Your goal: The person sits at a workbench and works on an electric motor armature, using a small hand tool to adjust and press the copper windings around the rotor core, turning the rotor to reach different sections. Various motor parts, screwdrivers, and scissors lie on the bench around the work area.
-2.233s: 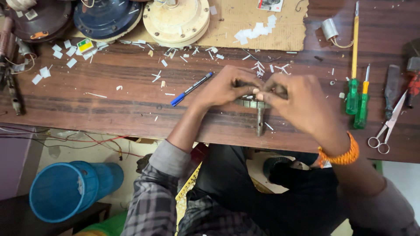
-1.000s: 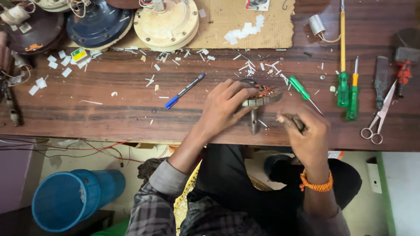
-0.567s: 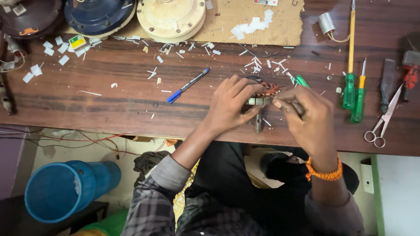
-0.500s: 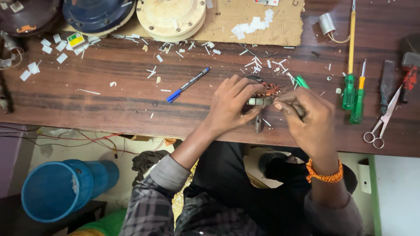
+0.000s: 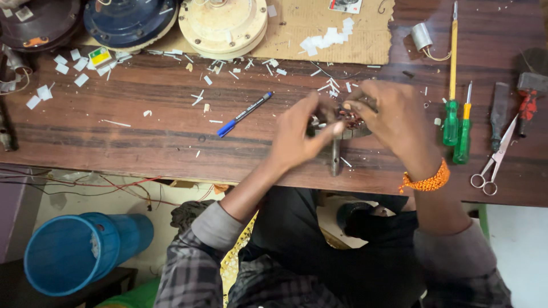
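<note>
A small metal motor part with copper windings (image 5: 349, 122) rests on the wooden workbench (image 5: 142, 131), a steel shaft (image 5: 335, 155) pointing toward me. My left hand (image 5: 299, 132) grips its left side with the thumb across the shaft's top. My right hand (image 5: 394, 117) curls over its right and upper side, fingers bent onto the windings. Most of the part is hidden under the two hands. An orange thread band circles my right wrist.
A blue pen (image 5: 244, 114) lies left of the hands. Two green screwdrivers (image 5: 456, 122), scissors (image 5: 495, 159) and a red-handled tool (image 5: 526, 102) lie to the right. Round fan housings (image 5: 222, 23), cardboard (image 5: 325, 34) and paper scraps sit behind. A blue bin (image 5: 80, 251) stands below.
My right hand, which held a small tool to the right of the part a second ago, has moved left and up onto the part. Both hands now close around it.
</note>
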